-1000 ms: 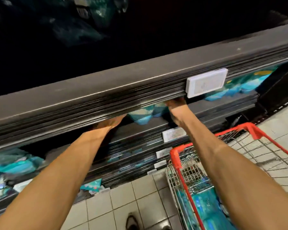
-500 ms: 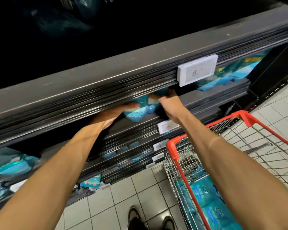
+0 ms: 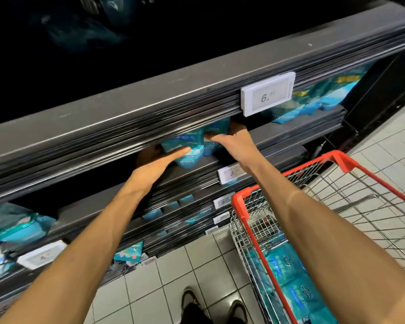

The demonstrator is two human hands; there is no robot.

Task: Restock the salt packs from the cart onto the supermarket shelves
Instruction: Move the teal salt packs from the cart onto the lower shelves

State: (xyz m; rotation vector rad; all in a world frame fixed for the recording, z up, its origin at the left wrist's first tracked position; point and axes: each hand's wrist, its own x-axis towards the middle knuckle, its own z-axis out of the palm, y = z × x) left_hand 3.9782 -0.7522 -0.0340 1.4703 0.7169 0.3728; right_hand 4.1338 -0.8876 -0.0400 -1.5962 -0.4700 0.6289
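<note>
Left hand (image 3: 160, 161), thumb laid on the front of one teal salt pack (image 3: 185, 146), and right hand (image 3: 232, 142), gripping the neighbouring pack (image 3: 216, 129), both on the dark shelf (image 3: 281, 134) beneath a price tag (image 3: 268, 96), beside the red-rimmed cart (image 3: 288, 190) holding more packs (image 3: 290, 272).

Floor: pale square tiles (image 3: 173, 284) with dark grout lay under me
Shelving: dark tiered shelf edges (image 3: 150, 108) ran slantwise before me; the recess above them was nearly black
Tags: a white price tag (image 3: 268, 96) read 6.60; smaller tags (image 3: 232, 173) sat on the edges below
Light: dim; a sheen lay along the shelf lips
</note>
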